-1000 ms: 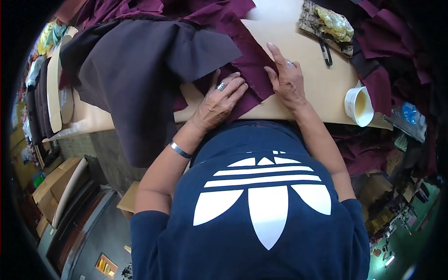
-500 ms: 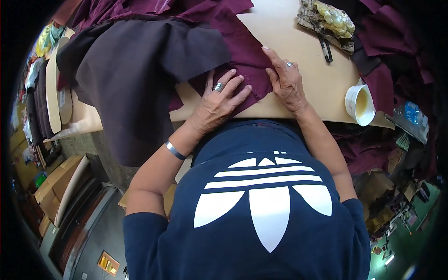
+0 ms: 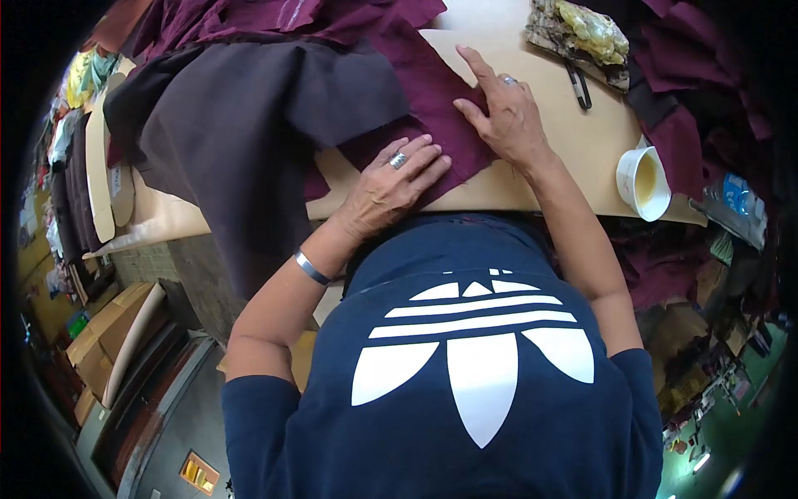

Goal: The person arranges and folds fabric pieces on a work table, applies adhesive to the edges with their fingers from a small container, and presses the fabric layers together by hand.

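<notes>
My left hand lies on the maroon cloth near the table's front edge, its fingers flat and somewhat together, holding nothing. A ring and a metal bracelet are on that arm. My right hand rests at the right edge of the same cloth, index finger and thumb stretched apart, nothing in it. A large dark grey-brown cloth covers part of the maroon cloth on the left and hangs over the table's front edge.
A white bowl of yellowish liquid stands at the right table edge. Behind it are a black clip-like tool and a rough block with a yellowish lump. Maroon and dark cloths lie at the far right, near a plastic bag.
My right hand has moved up along the edge of the maroon cloth. My left hand first slid slightly left, and its fingers now lie closer together. The maroon cloth lies flatter.
</notes>
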The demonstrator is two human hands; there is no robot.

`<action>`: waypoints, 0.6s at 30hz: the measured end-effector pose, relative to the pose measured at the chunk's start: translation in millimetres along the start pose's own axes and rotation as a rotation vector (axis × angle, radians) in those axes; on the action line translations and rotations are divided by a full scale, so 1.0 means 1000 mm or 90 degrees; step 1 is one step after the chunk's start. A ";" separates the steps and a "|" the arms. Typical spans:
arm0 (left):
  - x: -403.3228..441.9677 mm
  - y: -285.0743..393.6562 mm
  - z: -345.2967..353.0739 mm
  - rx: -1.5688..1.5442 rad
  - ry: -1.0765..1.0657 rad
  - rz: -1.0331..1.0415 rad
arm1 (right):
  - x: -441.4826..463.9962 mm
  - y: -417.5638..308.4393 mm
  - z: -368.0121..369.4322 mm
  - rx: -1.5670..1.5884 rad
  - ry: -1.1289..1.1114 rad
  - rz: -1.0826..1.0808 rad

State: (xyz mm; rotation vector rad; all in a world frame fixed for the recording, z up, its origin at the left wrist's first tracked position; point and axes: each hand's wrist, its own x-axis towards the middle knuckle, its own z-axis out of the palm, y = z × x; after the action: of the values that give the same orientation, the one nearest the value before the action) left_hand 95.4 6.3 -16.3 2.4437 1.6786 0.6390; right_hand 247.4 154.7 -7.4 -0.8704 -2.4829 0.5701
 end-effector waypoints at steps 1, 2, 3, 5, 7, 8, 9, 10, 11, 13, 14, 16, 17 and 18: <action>0.001 -0.003 -0.001 -0.028 0.014 -0.009 | 0.006 -0.001 0.003 0.001 -0.003 0.006; 0.002 -0.005 -0.001 -0.021 0.021 -0.026 | 0.008 0.001 0.008 0.000 0.004 -0.008; 0.002 -0.008 -0.001 -0.015 0.028 -0.043 | 0.009 0.003 0.014 -0.001 0.010 -0.022; 0.003 -0.011 0.000 -0.004 0.046 -0.079 | 0.009 0.008 0.018 0.019 0.024 -0.042; 0.004 -0.010 -0.002 0.019 0.017 -0.057 | 0.008 0.011 0.018 0.066 0.039 -0.057; 0.004 -0.009 -0.003 0.033 0.002 -0.041 | 0.007 0.011 0.018 0.061 0.036 -0.060; 0.003 -0.009 -0.004 0.050 -0.012 -0.024 | 0.007 0.011 0.019 0.055 0.035 -0.063; 0.001 -0.008 -0.004 0.071 -0.020 0.027 | 0.007 0.011 0.019 0.050 0.034 -0.065; 0.000 -0.008 -0.005 0.059 -0.029 0.021 | 0.006 0.010 0.020 0.045 0.033 -0.068; 0.004 -0.009 -0.008 0.034 -0.046 0.013 | 0.006 0.011 0.020 0.032 0.031 -0.073; 0.003 -0.014 -0.002 0.005 -0.014 -0.022 | 0.005 0.011 0.020 0.034 0.035 -0.076; 0.001 -0.016 -0.003 -0.021 -0.049 -0.146 | 0.005 0.012 0.020 0.037 0.045 -0.081; 0.001 -0.017 -0.003 -0.035 -0.066 -0.206 | 0.006 0.013 0.020 0.042 0.054 -0.086; 0.002 -0.017 -0.004 -0.009 -0.053 -0.174 | 0.005 0.013 0.021 0.048 0.061 -0.092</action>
State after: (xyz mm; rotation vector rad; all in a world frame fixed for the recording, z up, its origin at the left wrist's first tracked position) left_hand 79.7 13.9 -17.8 2.1419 1.9185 0.5040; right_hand 238.9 162.9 -29.5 -0.6680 -2.3977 0.5560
